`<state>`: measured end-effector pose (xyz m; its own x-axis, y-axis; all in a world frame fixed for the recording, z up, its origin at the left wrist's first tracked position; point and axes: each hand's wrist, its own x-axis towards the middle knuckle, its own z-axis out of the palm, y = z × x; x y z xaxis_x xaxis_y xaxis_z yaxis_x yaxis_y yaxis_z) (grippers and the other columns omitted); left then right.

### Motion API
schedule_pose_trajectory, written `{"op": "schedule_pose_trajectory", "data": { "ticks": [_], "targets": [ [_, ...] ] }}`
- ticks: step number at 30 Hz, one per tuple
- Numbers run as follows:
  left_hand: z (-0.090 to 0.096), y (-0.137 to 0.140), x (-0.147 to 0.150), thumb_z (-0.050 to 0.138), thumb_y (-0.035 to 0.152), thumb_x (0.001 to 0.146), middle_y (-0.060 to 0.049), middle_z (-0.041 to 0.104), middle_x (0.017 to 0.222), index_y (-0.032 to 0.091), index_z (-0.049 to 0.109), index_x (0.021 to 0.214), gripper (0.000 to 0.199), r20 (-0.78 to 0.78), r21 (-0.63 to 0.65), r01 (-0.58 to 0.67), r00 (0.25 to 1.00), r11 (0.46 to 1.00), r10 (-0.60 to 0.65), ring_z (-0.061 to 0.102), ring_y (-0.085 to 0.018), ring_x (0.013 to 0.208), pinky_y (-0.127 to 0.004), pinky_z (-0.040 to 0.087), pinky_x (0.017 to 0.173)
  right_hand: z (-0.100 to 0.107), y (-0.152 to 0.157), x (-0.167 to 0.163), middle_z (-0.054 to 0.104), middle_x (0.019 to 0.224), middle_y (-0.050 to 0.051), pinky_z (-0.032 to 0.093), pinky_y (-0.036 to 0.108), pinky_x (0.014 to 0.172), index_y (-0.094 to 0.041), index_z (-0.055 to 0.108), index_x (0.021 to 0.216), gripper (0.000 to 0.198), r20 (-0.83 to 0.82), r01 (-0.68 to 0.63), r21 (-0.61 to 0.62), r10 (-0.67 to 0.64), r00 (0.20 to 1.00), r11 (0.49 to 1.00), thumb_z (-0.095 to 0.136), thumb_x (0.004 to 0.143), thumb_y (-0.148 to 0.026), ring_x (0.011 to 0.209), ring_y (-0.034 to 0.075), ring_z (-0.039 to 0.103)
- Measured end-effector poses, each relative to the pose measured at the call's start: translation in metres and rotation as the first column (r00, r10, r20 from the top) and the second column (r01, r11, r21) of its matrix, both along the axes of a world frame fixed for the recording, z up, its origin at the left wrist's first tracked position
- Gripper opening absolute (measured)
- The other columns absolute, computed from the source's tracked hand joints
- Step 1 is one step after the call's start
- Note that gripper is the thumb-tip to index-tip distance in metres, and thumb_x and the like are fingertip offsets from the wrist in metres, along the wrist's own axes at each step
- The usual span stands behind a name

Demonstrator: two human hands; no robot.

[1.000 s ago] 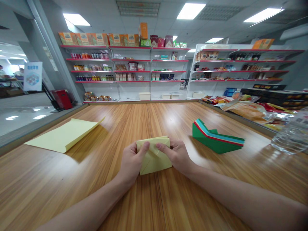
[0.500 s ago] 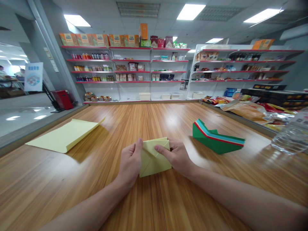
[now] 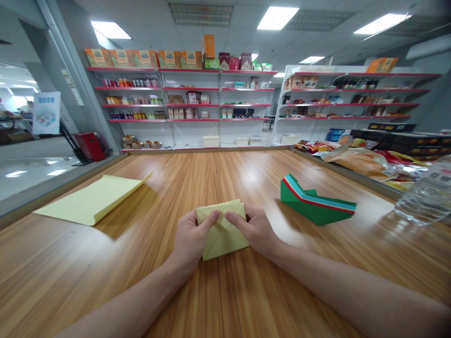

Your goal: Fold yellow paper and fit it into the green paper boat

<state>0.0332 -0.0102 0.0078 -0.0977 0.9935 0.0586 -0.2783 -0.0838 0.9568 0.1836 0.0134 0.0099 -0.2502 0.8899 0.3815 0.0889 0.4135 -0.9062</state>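
A folded piece of pale yellow paper (image 3: pixel 225 237) with diagonal creases is held up just above the wooden table (image 3: pixel 197 300). My left hand (image 3: pixel 192 234) grips its left side, the thumb lying across the front face. On the right side my right hand (image 3: pixel 259 230) pinches it, its thumb tip close to the left one near the upper middle. The other fingers of both hands are mostly hidden behind the paper. To the right stands a folded green paper shape (image 3: pixel 313 206) with red, white and blue layers along its upper edge.
A larger yellow sheet (image 3: pixel 88 199) with curled edges lies at the left. A clear plastic bottle (image 3: pixel 426 197) is at the far right, near bagged snacks (image 3: pixel 362 162). Beyond the table's raised rim (image 3: pixel 211 149) stand shelves of goods (image 3: pixel 190 88).
My left thumb has moved from the paper's left edge onto its front face, beside the right thumb. More of the paper's upper left corner shows. The view has shifted slightly.
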Motion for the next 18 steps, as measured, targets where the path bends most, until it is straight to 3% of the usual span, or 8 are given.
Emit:
{"op": "schedule_pose_trajectory", "data": {
  "ticks": [4, 7, 9, 12, 15, 18],
  "targets": [
    [0.001, 0.002, -0.003, 0.071, 0.037, 0.068, -0.005, 0.065, 0.071, 0.012, 0.065, 0.082, 0.029, 0.029, 0.024, -0.023, 0.999, 0.999, 0.022, 0.059, -0.015, 0.061, -0.024, 0.045, 0.056, -0.003, 0.005, 0.002, 0.063, 0.073, 0.004, 0.045, 0.024, 0.053, -0.016, 0.058, 0.089, 0.027, -0.126, -0.044, -0.098, 0.031, 0.992, 0.994, 0.06, 0.08, -0.041, 0.065, 0.016, 0.06],
    [0.011, 0.007, -0.015, 0.07, 0.034, 0.07, -0.003, 0.063, 0.066, 0.013, 0.064, 0.076, 0.023, -0.024, -0.006, 0.179, 0.983, 0.984, -0.179, 0.057, -0.014, 0.057, -0.022, 0.042, 0.053, -0.002, 0.009, 0.004, 0.063, 0.069, 0.003, 0.042, 0.023, 0.048, -0.016, 0.056, 0.085, 0.029, -0.13, 0.01, -0.121, -0.026, 0.991, 0.993, 0.064, 0.076, -0.043, 0.059, 0.015, 0.058],
    [0.02, 0.01, -0.024, 0.067, 0.034, 0.072, -0.005, 0.064, 0.069, 0.012, 0.066, 0.077, 0.023, -0.071, -0.062, 0.356, 0.93, 0.932, -0.36, 0.058, -0.014, 0.06, -0.022, 0.042, 0.055, -0.001, 0.009, 0.005, 0.063, 0.068, 0.002, 0.04, 0.022, 0.046, -0.017, 0.055, 0.081, 0.029, -0.087, 0.018, -0.112, -0.027, 0.996, 0.994, 0.065, 0.075, -0.043, 0.057, 0.013, 0.057],
    [0.03, 0.012, -0.033, 0.066, 0.038, 0.072, -0.008, 0.067, 0.074, 0.013, 0.068, 0.078, 0.027, -0.299, -0.112, 0.464, 0.827, 0.879, -0.475, 0.061, -0.018, 0.065, -0.022, 0.042, 0.055, 0.001, 0.007, 0.003, 0.061, 0.064, 0.0, 0.036, 0.02, 0.044, -0.017, 0.055, 0.079, 0.027, 0.01, -0.036, -0.103, 0.037, 0.999, 0.994, 0.064, 0.076, -0.042, 0.053, 0.012, 0.054],
    [0.029, 0.012, -0.033, 0.068, 0.039, 0.07, -0.008, 0.068, 0.074, 0.013, 0.069, 0.077, 0.027, -0.433, -0.122, 0.487, 0.758, 0.865, -0.488, 0.062, -0.02, 0.064, -0.023, 0.042, 0.053, 0.001, 0.004, 0.0, 0.059, 0.063, 0.0, 0.036, 0.02, 0.045, -0.017, 0.056, 0.08, 0.023, 0.114, -0.047, -0.056, 0.053, 0.992, 0.997, 0.064, 0.076, -0.039, 0.054, 0.011, 0.053],
    [0.021, 0.013, -0.03, 0.068, 0.039, 0.07, -0.011, 0.07, 0.078, 0.012, 0.069, 0.082, 0.03, -0.38, -0.087, 0.422, 0.823, 0.902, -0.422, 0.064, -0.022, 0.066, -0.026, 0.045, 0.054, 0.001, 0.005, 0.0, 0.062, 0.074, 0.001, 0.041, 0.021, 0.051, -0.018, 0.054, 0.094, 0.031, 0.119, 0.043, -0.003, -0.042, 0.992, 0.999, 0.066, 0.074, -0.039, 0.061, 0.012, 0.057]
  ]
}}
